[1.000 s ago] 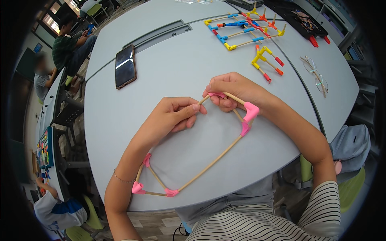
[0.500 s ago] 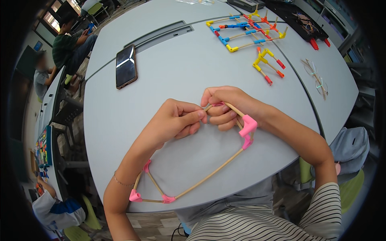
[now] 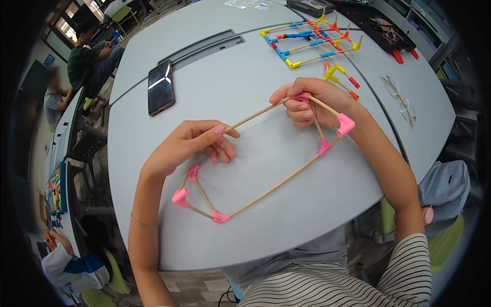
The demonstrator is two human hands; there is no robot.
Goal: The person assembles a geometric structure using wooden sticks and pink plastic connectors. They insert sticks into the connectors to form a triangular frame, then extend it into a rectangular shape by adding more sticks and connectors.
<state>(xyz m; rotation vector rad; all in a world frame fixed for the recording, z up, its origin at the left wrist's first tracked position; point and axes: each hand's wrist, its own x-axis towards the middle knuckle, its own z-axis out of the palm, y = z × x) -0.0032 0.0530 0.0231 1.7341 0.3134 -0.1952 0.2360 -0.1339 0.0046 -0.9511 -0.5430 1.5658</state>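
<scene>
A frame of wooden sticks and pink corner connectors is held up before me, tilted above the table. My right hand [image 3: 327, 100] grips its upper pink connector [image 3: 303, 96] between thumb and fingers. From that connector a wooden stick [image 3: 258, 115] runs left, its other end pinched by the thumb and finger of my left hand [image 3: 197, 138]. A short triangle at the right includes another pink connector [image 3: 346, 125]. Along the bottom a long stick [image 3: 273, 190] leads to a triangle at the left, whose top pink connector [image 3: 193, 172] lies just below my left hand, with no stick joining it upward.
A phone [image 3: 161, 88] lies at the left. Far right stands a multicoloured stick structure [image 3: 307, 43], with a small yellow-and-red piece [image 3: 335, 74] nearer me. Eyeglasses [image 3: 399, 97] and a black tool case [image 3: 381, 28] are beyond. People sit at the left.
My hands have moved apart, the left sliding down-left along the stick, the right rising up and right. The pink frame has lifted and turned, its left triangle now clear of my forearm.
</scene>
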